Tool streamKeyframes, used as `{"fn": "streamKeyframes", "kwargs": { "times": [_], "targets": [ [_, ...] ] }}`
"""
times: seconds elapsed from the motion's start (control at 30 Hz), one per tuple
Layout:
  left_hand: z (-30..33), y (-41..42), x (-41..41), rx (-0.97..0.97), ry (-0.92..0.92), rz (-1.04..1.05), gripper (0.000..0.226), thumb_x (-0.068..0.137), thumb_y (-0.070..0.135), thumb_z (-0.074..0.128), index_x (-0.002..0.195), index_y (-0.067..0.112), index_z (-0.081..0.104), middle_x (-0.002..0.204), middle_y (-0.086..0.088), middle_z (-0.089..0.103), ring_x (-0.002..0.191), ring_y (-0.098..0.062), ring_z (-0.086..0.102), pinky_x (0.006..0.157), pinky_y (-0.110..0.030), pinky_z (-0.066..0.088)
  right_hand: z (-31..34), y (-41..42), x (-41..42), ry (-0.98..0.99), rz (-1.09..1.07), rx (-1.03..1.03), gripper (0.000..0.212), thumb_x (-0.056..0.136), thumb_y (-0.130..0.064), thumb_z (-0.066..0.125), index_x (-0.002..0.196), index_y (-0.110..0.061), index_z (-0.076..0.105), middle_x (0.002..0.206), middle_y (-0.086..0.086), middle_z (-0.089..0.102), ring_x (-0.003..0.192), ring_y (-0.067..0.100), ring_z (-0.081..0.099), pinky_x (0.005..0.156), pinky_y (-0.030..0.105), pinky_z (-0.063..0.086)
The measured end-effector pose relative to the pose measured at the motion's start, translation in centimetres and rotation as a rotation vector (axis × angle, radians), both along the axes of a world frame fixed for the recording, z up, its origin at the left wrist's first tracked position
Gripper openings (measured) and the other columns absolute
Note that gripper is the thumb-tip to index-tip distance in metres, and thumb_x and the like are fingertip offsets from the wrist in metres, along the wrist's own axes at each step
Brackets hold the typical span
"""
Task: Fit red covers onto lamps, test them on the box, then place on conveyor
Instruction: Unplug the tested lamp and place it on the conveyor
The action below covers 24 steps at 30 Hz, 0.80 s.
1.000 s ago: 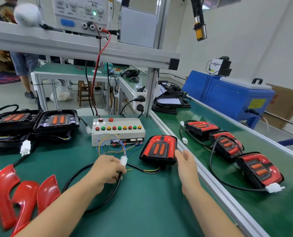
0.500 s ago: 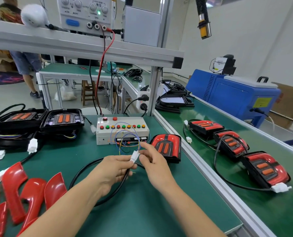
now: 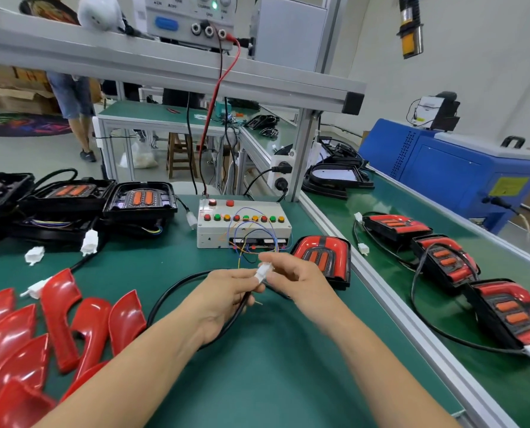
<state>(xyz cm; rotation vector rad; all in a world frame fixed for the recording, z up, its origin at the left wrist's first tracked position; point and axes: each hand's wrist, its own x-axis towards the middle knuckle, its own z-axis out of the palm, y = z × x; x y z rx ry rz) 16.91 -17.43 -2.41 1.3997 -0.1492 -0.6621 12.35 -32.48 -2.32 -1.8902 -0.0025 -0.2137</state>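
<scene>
The lamp under test lies flat on the green desk, just right of the test box and close against the aluminium rail that divides the desk from the conveyor. Its glossy red cover is seated on a black housing, with a dark centre panel and two orange bars showing through. A black cable loops across the mat in front of the test box and ends in a white plastic connector, held in mid-air just in front of the box. The left hand has its grip closed round the cable and the connector's rear; the right hand pinches the connector's front end with thumb and fingers. Thin coloured wires run from the box front down toward the connector. The test box is an off-white rectangular case with a row of round red, green and orange buttons on top. Left of the box, loose red covers, smooth and curved, lie spread over the mat, and uncovered black lamps are stacked behind them. Right of the rail, three covered lamps sit in a row on the green conveyor belt, their cables trailing. Bare matte mat lies in front of the hands, toward the desk's near edge.
</scene>
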Motion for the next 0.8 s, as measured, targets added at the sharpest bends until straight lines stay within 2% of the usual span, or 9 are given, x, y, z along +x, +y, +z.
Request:
{"fn": "streamKeyframes", "kwargs": {
  "times": [0.07,0.17,0.23,0.27,0.33,0.4,0.57,0.7,0.8],
  "targets": [
    [-0.1,-0.1,-0.1,0.007,-0.03,0.02,0.019,0.091,0.001,0.055,0.094,0.009,0.072,0.07,-0.001,0.064,0.055,-0.01,0.047,0.051,-0.016,0.04,-0.2,-0.1,0.0,0.016,0.012,-0.003,0.032,0.094,-0.014,0.061,0.104,-0.044,0.066,0.092,-0.008,0.067,0.086,0.005,0.059,0.088,0.027,0.051],
    [-0.4,-0.2,-0.3,0.085,-0.183,0.027,0.015,0.088,0.002,0.06,0.09,0.009,0.072,0.068,0.001,0.064,0.053,-0.009,0.045,0.052,-0.014,0.039,-0.4,0.2,0.2,0.023,0.0,0.069,0.033,0.093,-0.008,0.061,0.105,-0.039,0.067,0.084,-0.011,0.065,0.076,0.002,0.058,0.074,0.019,0.05],
    [-0.6,-0.3,-0.5,0.212,-0.347,0.09,0.006,0.085,0.01,0.066,0.09,0.013,0.067,0.072,0.002,0.064,0.052,-0.008,0.048,0.054,-0.015,0.04,-0.5,0.5,0.4,0.038,-0.025,0.138,0.031,0.093,-0.005,0.06,0.106,-0.033,0.066,0.08,-0.012,0.067,0.075,0.004,0.06,0.072,0.018,0.051],
    [-0.8,-0.4,-0.6,0.301,-0.442,0.144,0.009,0.083,0.015,0.069,0.09,0.016,0.062,0.076,0.002,0.065,0.055,-0.008,0.05,0.056,-0.018,0.04,-0.5,0.7,0.4,0.045,-0.041,0.163,0.03,0.093,-0.005,0.06,0.107,-0.03,0.066,0.081,-0.011,0.068,0.076,0.006,0.061,0.073,0.02,0.052],
    [-0.9,-0.5,-0.7,0.478,-0.646,0.214,0.015,0.082,0.024,0.068,0.087,0.02,0.055,0.08,0.006,0.063,0.063,-0.01,0.053,0.058,-0.024,0.038,-0.6,1.1,0.6,0.057,-0.067,0.209,0.028,0.093,-0.003,0.059,0.11,-0.024,0.066,0.089,-0.003,0.069,0.078,0.009,0.063,0.075,0.022,0.055],
    [-0.7,-0.6,-0.9,0.597,-0.774,0.232,0.012,0.084,0.029,0.063,0.085,0.022,0.053,0.079,0.008,0.062,0.07,-0.012,0.055,0.058,-0.025,0.038,-0.6,1.5,0.6,0.066,-0.081,0.267,0.027,0.094,-0.002,0.057,0.112,-0.019,0.065,0.097,0.006,0.068,0.08,0.012,0.063,0.077,0.023,0.056],
    [-0.5,-1.5,-0.9,0.716,-0.876,0.278,0.011,0.089,0.027,0.05,0.09,0.018,0.045,0.079,0.0,0.062,0.079,-0.027,0.057,0.064,-0.035,0.042,-0.5,2.2,0.8,0.079,-0.104,0.353,0.018,0.094,-0.006,0.059,0.101,-0.02,0.066,0.093,0.006,0.07,0.077,0.012,0.065,0.069,0.02,0.055],
    [-0.7,-1.9,-0.9,0.81,-0.996,0.263,0.013,0.095,0.032,0.04,0.094,0.021,0.035,0.082,0.002,0.063,0.081,-0.028,0.059,0.063,-0.034,0.038,-0.1,2.2,0.8,0.086,-0.13,0.419,0.011,0.095,-0.009,0.059,0.098,-0.018,0.066,0.077,-0.002,0.067,0.064,0.006,0.064,0.062,0.018,0.052],
    [-1.1,-2.0,-0.8,0.874,-1.058,0.244,0.014,0.097,0.036,0.035,0.098,0.022,0.034,0.083,0.001,0.066,0.082,-0.028,0.061,0.061,-0.034,0.035,0.0,2.2,1.0,0.092,-0.153,0.434,0.013,0.096,-0.009,0.058,0.095,-0.017,0.068,0.075,-0.003,0.066,0.064,0.008,0.062,0.061,0.018,0.052]
  ]
}}
